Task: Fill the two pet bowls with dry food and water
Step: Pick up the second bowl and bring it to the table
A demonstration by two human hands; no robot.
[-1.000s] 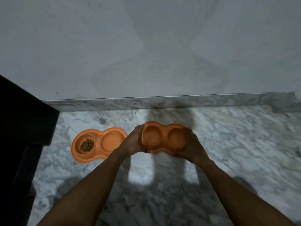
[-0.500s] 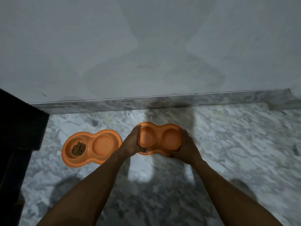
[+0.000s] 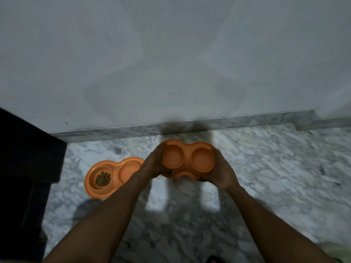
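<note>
The left hand [image 3: 152, 164] and the right hand [image 3: 221, 172] both grasp the empty double bowl [image 3: 188, 158] above the marble floor [image 3: 275, 168], right of the bowl with kibble [image 3: 112, 176], so it should be kept level.

Held between both hands: orange double pet bowl [image 3: 188, 159], both wells plain orange. Left of the grip: second double bowl [image 3: 112, 176], same orange, brown kibble [image 3: 103, 179] in its left well. Beneath the grip: marble floor [image 3: 275, 168], white veined grey. Beyond the grip: grey-white marble skirting [image 3: 247, 123], plain pale grey wall [image 3: 171, 63]. Far left: black furniture [image 3: 24, 158].
</note>
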